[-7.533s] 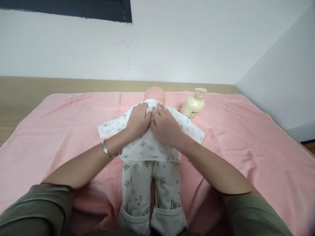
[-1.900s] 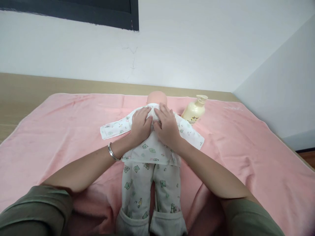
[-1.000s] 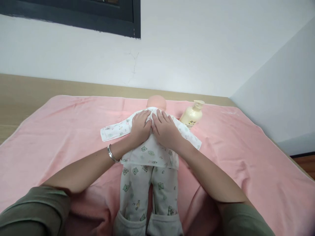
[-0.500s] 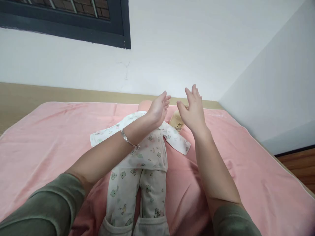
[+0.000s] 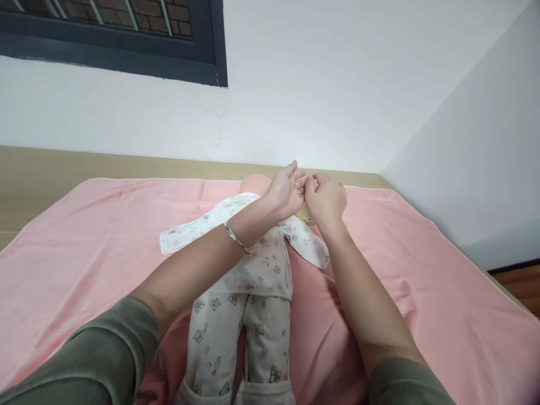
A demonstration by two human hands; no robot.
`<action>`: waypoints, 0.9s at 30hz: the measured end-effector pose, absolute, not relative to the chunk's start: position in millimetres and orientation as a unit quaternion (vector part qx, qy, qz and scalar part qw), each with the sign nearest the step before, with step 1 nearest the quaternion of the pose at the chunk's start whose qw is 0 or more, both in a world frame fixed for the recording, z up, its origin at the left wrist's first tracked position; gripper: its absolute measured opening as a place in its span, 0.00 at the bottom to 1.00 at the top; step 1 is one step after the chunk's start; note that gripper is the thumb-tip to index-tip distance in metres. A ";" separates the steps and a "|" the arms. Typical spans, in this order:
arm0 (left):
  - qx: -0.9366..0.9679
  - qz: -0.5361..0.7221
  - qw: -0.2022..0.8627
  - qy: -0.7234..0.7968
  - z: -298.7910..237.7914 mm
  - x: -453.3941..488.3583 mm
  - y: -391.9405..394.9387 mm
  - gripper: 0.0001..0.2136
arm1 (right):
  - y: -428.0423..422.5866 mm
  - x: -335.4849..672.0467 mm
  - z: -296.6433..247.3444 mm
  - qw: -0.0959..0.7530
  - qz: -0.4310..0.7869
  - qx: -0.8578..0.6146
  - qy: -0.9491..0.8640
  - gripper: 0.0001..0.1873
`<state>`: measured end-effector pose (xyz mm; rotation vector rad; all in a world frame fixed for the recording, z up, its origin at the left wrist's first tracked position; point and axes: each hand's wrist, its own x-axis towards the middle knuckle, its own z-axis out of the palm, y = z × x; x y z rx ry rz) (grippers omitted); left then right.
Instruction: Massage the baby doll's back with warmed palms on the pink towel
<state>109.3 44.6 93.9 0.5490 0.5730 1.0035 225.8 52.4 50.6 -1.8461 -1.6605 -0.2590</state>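
My left hand (image 5: 287,191) is held palm up above the doll's upper body, its fingers loosely spread and nothing lying in the palm. Close against its fingertips is my right hand (image 5: 327,197), back toward me, with the fingers curled in; I see nothing held in them. Below lies a doll in a white print top (image 5: 265,264) and matching trousers (image 5: 217,343). Part of its pinkish head (image 5: 254,183) shows behind my left wrist. A yellowish item with a dark drawing (image 5: 305,216) is mostly hidden behind my hands; its kind is unclear.
A pink blanket (image 5: 422,270) is spread beneath the doll over a pale wooden surface (image 5: 46,163). White wall (image 5: 304,84) rises behind, with a dark-framed window (image 5: 206,70) at upper left. Another wall (image 5: 498,146) closes off the right side.
My two hands have come together, the left moving right. The right fingers were stretched out and are now curled in beside the left fingertips.
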 end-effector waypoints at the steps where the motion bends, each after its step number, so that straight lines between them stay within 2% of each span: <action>1: 0.258 0.465 0.804 0.265 94.9 102.5 40.5 0.31 | 52.5 225.3 51.6 0.318 -0.086 -0.717 -0.615 0.21; 6: 0.330 0.469 0.772 0.273 106.2 56.8 17.0 0.31 | 53.0 219.7 57.0 0.320 -0.051 -0.760 -0.563 0.18; 11: 0.509 0.496 0.605 0.358 118.0 5.8 5.1 0.32 | 50.9 213.1 66.1 0.305 -0.035 -0.777 -0.550 0.14; 15: 0.527 0.545 0.504 0.413 129.3 -17.8 -7.4 0.33 | 49.9 214.3 79.1 0.254 0.017 -0.789 -0.560 0.13; 19: 0.520 0.552 0.516 0.399 141.2 -23.1 -25.9 0.34 | 52.6 216.0 86.8 0.227 0.037 -0.794 -0.563 0.14; 23: 0.488 0.555 0.540 0.404 147.4 -25.6 -35.7 0.38 | 56.5 215.1 85.9 0.244 0.047 -0.793 -0.556 0.15; 27: 0.470 0.548 0.583 0.373 148.6 -31.5 -33.6 0.36 | 58.0 217.2 85.6 0.253 0.062 -0.783 -0.565 0.13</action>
